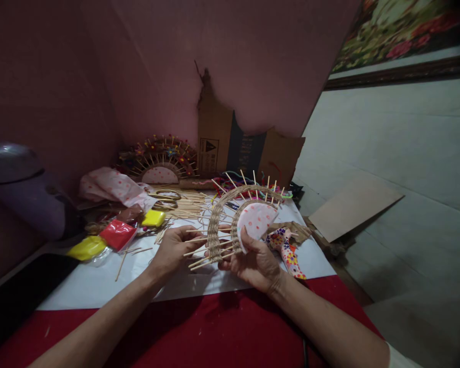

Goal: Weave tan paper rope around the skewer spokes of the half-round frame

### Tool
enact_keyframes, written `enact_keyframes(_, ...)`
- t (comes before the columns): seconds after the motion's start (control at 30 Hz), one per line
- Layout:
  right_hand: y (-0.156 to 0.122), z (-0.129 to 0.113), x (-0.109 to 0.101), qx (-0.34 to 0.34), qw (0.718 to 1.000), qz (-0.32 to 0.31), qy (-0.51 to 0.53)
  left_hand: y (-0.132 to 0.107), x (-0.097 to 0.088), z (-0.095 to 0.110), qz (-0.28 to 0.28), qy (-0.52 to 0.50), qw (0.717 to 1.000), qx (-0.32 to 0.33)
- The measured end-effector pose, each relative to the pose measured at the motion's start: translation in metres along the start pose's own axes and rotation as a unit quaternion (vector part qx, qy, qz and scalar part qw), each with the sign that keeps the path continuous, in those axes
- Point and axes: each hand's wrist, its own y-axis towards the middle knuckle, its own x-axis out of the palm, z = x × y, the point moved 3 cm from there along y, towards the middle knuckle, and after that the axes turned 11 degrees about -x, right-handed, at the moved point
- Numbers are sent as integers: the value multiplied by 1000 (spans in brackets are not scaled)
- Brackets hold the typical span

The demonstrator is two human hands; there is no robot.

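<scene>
Fingers of left hand (172,249) pinch spoke ends (194,251) of weave (215,230); right hand (255,263) closed around its dotted hub (256,220), above sheet (99,286). Light, springy, spokes probably brittle; woven band (235,196) judged safest hold.

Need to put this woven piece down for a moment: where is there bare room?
Bare white sheet between the yellow packet and the left hand; bare red cloth below the woven piece. Crowded behind: scissors, sticks, red packet.
</scene>
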Motion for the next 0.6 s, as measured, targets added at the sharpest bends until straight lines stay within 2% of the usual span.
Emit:
enact_keyframes(0.2, 0, 1, -2, 9, 1000, 3, -3, 2, -2, 0, 13, 18, 1000, 6)
enact_keyframes(0.4, 1, 0, -4, -4, 1000, -15, -2, 4, -5, 2, -22, 18, 999, -13)
enact_keyframes(0.53, -1, 0, -1, -4, 1000, -21, -17, 5, -12, 7, -29, -27, 999, -33)
enact_keyframes(0.6, -1, 0, 0, -7, 1000, -12, -24, 4, -15, 9, -55, -69, 995, -47)
